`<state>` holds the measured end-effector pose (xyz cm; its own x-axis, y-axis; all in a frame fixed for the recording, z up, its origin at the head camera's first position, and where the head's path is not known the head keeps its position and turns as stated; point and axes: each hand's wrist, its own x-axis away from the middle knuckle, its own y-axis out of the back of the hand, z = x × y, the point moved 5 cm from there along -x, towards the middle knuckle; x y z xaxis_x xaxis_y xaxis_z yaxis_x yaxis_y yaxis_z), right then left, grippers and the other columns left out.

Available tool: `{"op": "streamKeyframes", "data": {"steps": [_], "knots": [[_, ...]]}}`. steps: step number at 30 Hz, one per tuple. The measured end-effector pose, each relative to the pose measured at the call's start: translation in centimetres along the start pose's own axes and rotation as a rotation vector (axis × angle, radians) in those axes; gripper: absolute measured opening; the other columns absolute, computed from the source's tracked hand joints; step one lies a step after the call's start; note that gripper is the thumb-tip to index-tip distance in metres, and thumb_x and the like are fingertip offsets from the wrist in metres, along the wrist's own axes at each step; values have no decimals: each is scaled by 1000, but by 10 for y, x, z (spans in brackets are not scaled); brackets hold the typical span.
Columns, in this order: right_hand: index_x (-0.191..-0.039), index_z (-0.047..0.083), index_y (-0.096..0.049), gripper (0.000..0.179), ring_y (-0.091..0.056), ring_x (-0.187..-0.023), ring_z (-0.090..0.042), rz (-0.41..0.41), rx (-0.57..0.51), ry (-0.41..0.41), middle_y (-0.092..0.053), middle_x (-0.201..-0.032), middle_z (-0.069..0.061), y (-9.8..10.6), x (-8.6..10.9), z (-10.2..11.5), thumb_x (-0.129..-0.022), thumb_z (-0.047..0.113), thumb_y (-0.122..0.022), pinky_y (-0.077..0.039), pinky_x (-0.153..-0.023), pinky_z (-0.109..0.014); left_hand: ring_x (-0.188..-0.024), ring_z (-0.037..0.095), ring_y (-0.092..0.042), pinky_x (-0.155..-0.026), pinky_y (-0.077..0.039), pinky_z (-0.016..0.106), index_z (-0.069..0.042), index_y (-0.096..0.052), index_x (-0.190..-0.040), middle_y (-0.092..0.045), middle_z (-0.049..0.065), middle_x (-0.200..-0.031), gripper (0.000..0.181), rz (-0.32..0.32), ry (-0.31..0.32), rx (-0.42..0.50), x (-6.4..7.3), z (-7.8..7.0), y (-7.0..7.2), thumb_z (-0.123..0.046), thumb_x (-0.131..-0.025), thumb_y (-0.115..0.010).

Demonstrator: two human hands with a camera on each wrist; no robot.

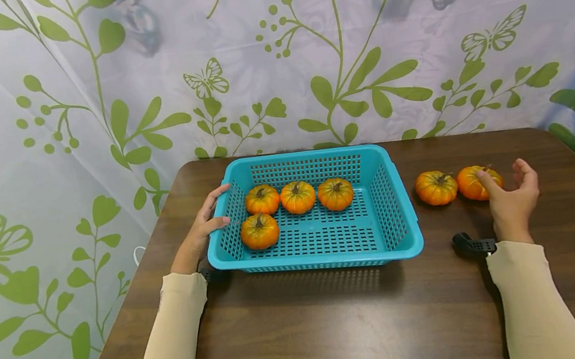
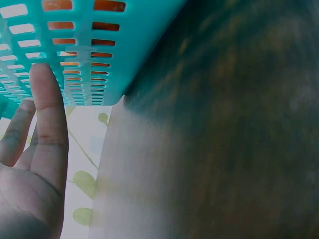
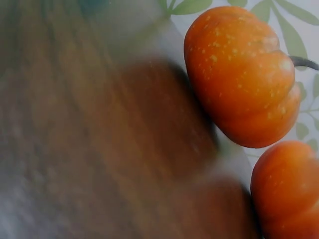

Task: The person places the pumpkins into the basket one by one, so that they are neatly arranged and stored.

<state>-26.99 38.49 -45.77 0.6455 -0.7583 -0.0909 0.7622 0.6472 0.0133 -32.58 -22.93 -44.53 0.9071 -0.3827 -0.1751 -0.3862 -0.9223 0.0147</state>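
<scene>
I have the left hand (image 1: 200,231) on the left end of the turquoise perforated plastic basket (image 1: 325,261), its thumb over the rim and its other fingers against the outer side, pinching the edge between them. Inside the basket, three small orange pumpkins (image 1: 298,197) sit in a row, and a fourth pumpkin (image 1: 260,231) sits in front of the leftmost of them; the right part of the floor shows bare mesh. Two loose pumpkins (image 1: 436,188) sit side by side on the brown wooden table (image 1: 340,330), just right of the basket. My right hand (image 1: 511,203) is at the farther one, thumb apart from loosely bent fingers; the thumb overlaps that pumpkin in the head view, but I can't tell whether it touches. My right wrist view gives me both pumpkins up close, without the fingers.
</scene>
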Motion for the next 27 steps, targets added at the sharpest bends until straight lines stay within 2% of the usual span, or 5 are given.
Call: {"op": "streamKeyframes", "data": {"steps": [7,11,16,21,27], "knots": [[-166,12,-40,82,-30,-153,-19,67,54,-53,-36,-171,-9,-1,0,-8,-96,20,-81,-23,-124,-23,-120,30,-59,-95,-59,34,-18,-37,-166,-25,29,-169,78,-4,7,-7,0,0,0,-12,-91,-56],[-167,10,-38,82,-31,-154,-20,102,77,-73,-35,-172,-11,-3,0,-11,-97,20,-80,-24,-126,-24,-129,35,-54,-96,-58,31,-11,-31,-168,-26,28,-170,80,-15,16,-34,0,-2,-1,-12,-92,-55],[-168,8,-37,82,-32,-153,-18,137,108,-89,-34,-173,-12,-4,0,-14,-99,20,-78,-24,-126,-22,-135,36,-48,-96,-56,30,-9,-30,-168,-26,28,-170,81,-23,16,-54,0,-1,0,-12,-92,-55],[-171,8,-29,85,-29,-158,-19,203,224,-94,-28,-176,-12,-4,1,-14,-101,23,-74,-22,-128,-26,-131,38,-50,-96,-57,31,-9,-29,-168,-26,27,-170,81,-16,17,-46,0,-1,0,-11,-92,-55],[-173,8,-21,91,-24,-162,-34,278,378,-79,-23,-177,-18,-4,2,-14,-101,32,-73,-18,-132,-39,-127,33,-53,-96,-57,32,-11,-30,-168,-27,27,-169,80,-7,8,-46,0,-1,0,-12,-91,-55]]}}
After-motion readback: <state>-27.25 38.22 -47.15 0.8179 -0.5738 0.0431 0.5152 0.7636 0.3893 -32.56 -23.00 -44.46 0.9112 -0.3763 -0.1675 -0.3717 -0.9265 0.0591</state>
